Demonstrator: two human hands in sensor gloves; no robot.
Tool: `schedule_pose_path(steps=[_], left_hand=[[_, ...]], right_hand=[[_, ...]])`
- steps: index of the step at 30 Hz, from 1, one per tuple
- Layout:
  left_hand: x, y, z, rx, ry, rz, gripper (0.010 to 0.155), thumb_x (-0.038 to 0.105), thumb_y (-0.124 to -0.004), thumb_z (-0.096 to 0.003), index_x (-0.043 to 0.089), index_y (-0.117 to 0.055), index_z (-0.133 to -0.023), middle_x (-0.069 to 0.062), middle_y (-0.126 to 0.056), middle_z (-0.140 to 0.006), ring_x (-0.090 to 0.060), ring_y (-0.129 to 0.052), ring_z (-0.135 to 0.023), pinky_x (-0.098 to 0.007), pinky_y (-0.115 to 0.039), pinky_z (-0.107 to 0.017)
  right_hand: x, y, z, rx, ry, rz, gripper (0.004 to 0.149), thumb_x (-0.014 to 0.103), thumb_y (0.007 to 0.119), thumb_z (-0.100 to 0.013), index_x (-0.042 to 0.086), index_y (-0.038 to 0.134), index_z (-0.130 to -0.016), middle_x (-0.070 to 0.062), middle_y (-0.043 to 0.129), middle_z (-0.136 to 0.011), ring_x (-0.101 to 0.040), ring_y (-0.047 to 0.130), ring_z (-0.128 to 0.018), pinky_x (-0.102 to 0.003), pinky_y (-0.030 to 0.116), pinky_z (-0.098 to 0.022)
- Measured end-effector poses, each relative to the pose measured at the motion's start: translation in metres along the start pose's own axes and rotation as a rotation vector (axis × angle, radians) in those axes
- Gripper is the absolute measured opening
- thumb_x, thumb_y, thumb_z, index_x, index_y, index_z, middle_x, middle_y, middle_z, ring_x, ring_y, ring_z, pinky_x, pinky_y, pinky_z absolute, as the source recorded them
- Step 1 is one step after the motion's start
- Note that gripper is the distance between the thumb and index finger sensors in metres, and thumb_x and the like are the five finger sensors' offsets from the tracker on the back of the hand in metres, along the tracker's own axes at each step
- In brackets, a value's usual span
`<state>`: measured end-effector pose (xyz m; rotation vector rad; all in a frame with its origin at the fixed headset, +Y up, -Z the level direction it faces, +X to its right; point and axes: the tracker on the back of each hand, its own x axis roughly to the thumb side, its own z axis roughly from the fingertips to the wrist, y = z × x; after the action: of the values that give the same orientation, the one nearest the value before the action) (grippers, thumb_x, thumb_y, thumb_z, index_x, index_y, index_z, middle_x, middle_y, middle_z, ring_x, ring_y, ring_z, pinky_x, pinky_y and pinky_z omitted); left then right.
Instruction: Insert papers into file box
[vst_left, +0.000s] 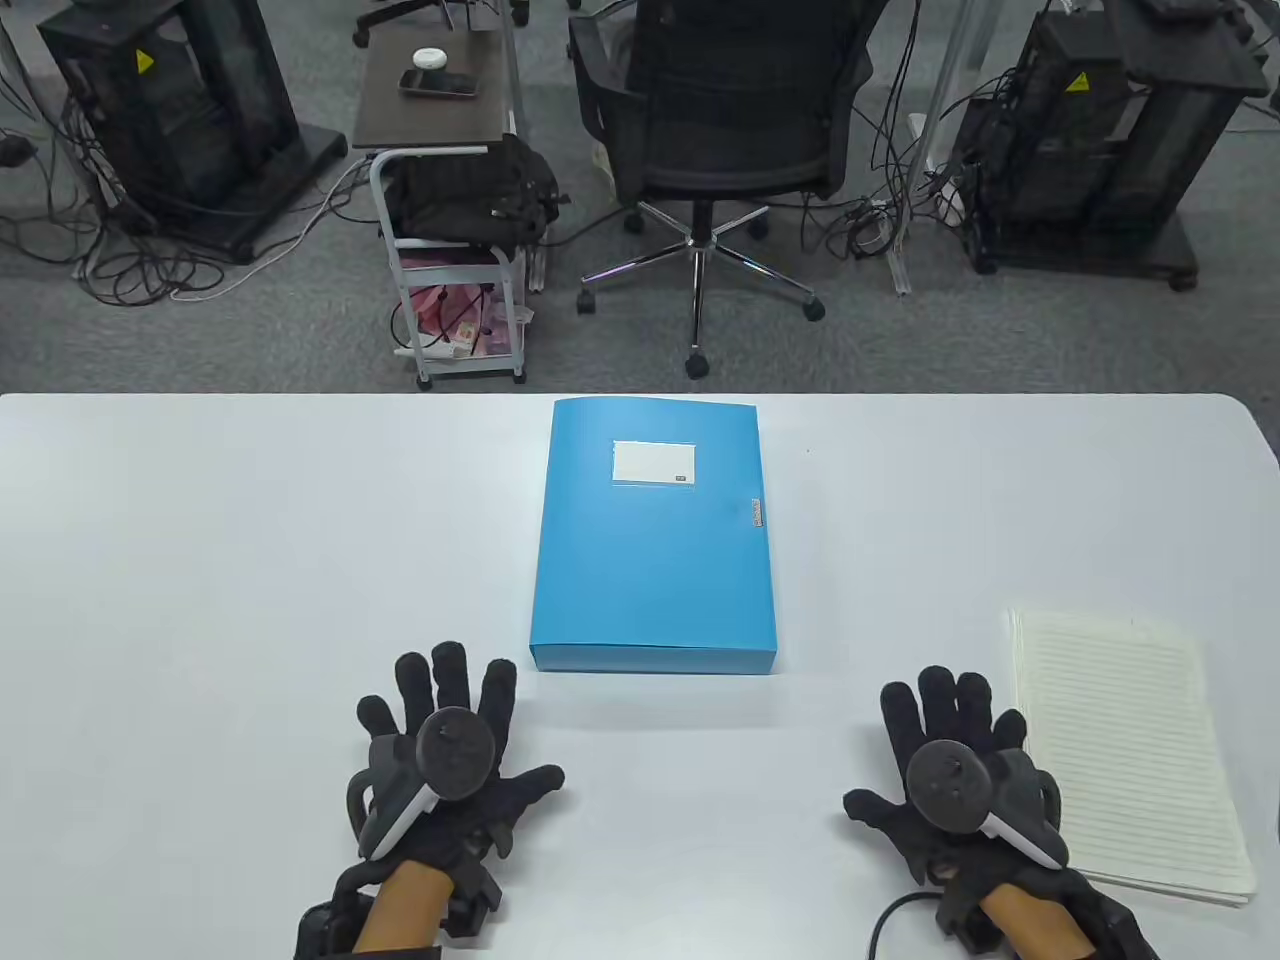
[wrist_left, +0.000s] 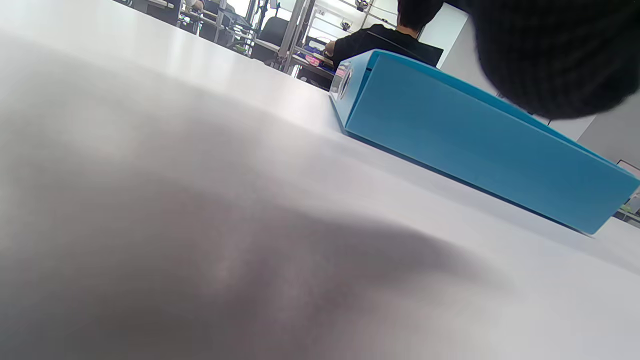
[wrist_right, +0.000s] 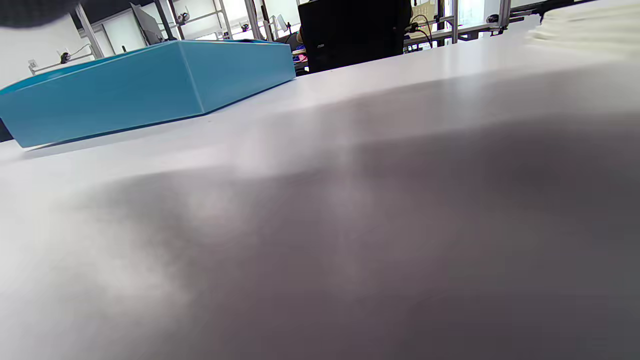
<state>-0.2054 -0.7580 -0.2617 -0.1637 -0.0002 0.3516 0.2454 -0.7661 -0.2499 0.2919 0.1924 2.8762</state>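
A closed blue file box (vst_left: 655, 535) with a white label lies flat at the table's middle; it also shows in the left wrist view (wrist_left: 480, 145) and the right wrist view (wrist_right: 140, 90). A stack of lined white papers (vst_left: 1125, 750) lies at the right, near the front edge, and shows in the right wrist view (wrist_right: 590, 22). My left hand (vst_left: 455, 745) rests flat on the table with fingers spread, just front-left of the box. My right hand (vst_left: 950, 760) rests flat with fingers spread, beside the papers' left edge. Both hands hold nothing.
The white table (vst_left: 200, 600) runs edge to edge. Beyond its far edge stand an office chair (vst_left: 725, 130), a small cart (vst_left: 450, 230) and equipment racks (vst_left: 170, 110).
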Motion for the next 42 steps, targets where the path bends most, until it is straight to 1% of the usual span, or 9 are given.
schedule_pose_path(steps=[5, 8, 12, 16, 22, 27, 32, 36, 42], left_hand=[[-0.001, 0.003, 0.002, 0.018, -0.007, 0.034, 0.104, 0.081, -0.069, -0.0286, 0.047, -0.012, -0.108, 0.006, 0.025, -0.103, -0.027, 0.029, -0.095, -0.065, 0.018, -0.060], [0.000, 0.009, -0.003, 0.010, -0.025, 0.130, 0.104, 0.081, -0.069, -0.0292, 0.050, -0.009, -0.107, 0.006, 0.026, -0.104, -0.026, 0.030, -0.096, -0.064, 0.019, -0.060], [0.015, 0.026, -0.012, 0.025, -0.045, 0.226, 0.104, 0.081, -0.071, -0.0296, 0.046, -0.014, -0.110, 0.004, 0.022, -0.107, -0.026, 0.027, -0.098, -0.064, 0.019, -0.060], [0.033, 0.039, -0.039, -0.015, 0.011, 0.342, 0.110, 0.081, -0.077, -0.0284, 0.046, -0.011, -0.109, 0.002, 0.025, -0.105, -0.032, 0.023, -0.101, -0.067, 0.014, -0.064], [0.028, 0.019, -0.088, -0.012, 0.234, 0.538, 0.116, 0.082, -0.077, -0.0285, 0.034, -0.010, -0.110, -0.003, 0.026, -0.104, -0.036, 0.020, -0.102, -0.067, 0.014, -0.062], [0.022, -0.003, -0.115, -0.077, 0.302, 0.646, 0.117, 0.084, -0.075, -0.0305, 0.028, -0.011, -0.111, -0.006, 0.024, -0.105, -0.036, 0.018, -0.102, -0.067, 0.013, -0.062], [0.022, -0.013, -0.127, -0.085, 0.332, 0.596, 0.110, 0.077, -0.082, -0.0325, 0.026, -0.027, -0.112, -0.006, 0.017, -0.109, -0.035, 0.011, -0.105, -0.067, 0.010, -0.063], [0.017, -0.018, -0.129, -0.071, 0.317, 0.755, 0.102, 0.068, -0.087, -0.0369, 0.022, -0.035, -0.111, -0.008, 0.010, -0.112, -0.037, 0.005, -0.106, -0.069, 0.007, -0.063], [0.006, -0.010, -0.143, -0.190, 0.408, 0.875, 0.093, 0.058, -0.093, -0.0381, 0.026, -0.045, -0.111, -0.004, 0.022, -0.105, -0.035, 0.021, -0.095, -0.067, 0.011, -0.057]], right_hand=[[-0.003, -0.002, 0.004, -0.017, 0.003, -0.005, 0.098, 0.071, 0.058, -0.036, 0.027, -0.008, -0.094, -0.015, -0.018, -0.100, -0.051, -0.013, -0.089, -0.079, 0.004, -0.056], [-0.006, -0.003, 0.005, -0.030, 0.010, -0.015, 0.097, 0.070, 0.059, -0.037, 0.027, -0.007, -0.094, -0.015, -0.017, -0.101, -0.051, -0.012, -0.090, -0.079, 0.004, -0.056], [-0.008, -0.002, 0.002, -0.012, 0.025, -0.037, 0.095, 0.069, 0.059, -0.037, 0.026, -0.003, -0.095, -0.015, -0.016, -0.101, -0.050, -0.012, -0.090, -0.078, 0.004, -0.057], [-0.007, -0.002, 0.000, -0.025, 0.039, -0.008, 0.093, 0.067, 0.060, -0.038, 0.026, 0.000, -0.096, -0.014, -0.015, -0.101, -0.049, -0.012, -0.090, -0.077, 0.003, -0.057], [-0.004, 0.000, 0.004, -0.032, 0.029, 0.008, 0.091, 0.065, 0.059, -0.039, 0.024, 0.002, -0.097, -0.015, -0.013, -0.102, -0.048, -0.011, -0.091, -0.077, 0.003, -0.057], [-0.006, -0.001, 0.003, -0.039, 0.029, -0.004, 0.088, 0.063, 0.058, -0.041, 0.023, 0.003, -0.098, -0.015, -0.011, -0.103, -0.048, -0.009, -0.092, -0.077, 0.004, -0.058], [-0.007, -0.002, 0.001, -0.039, 0.035, -0.024, 0.087, 0.062, 0.058, -0.041, 0.023, 0.005, -0.098, -0.015, -0.010, -0.103, -0.048, -0.008, -0.092, -0.077, 0.005, -0.058], [-0.006, -0.001, 0.001, -0.036, 0.023, -0.028, 0.087, 0.061, 0.059, -0.042, 0.022, 0.006, -0.098, -0.015, -0.009, -0.104, -0.048, -0.007, -0.092, -0.077, 0.006, -0.059], [-0.003, 0.000, 0.000, -0.027, 0.005, -0.023, 0.087, 0.061, 0.059, -0.041, 0.023, 0.006, -0.098, -0.015, -0.008, -0.104, -0.047, -0.006, -0.093, -0.077, 0.007, -0.060]])
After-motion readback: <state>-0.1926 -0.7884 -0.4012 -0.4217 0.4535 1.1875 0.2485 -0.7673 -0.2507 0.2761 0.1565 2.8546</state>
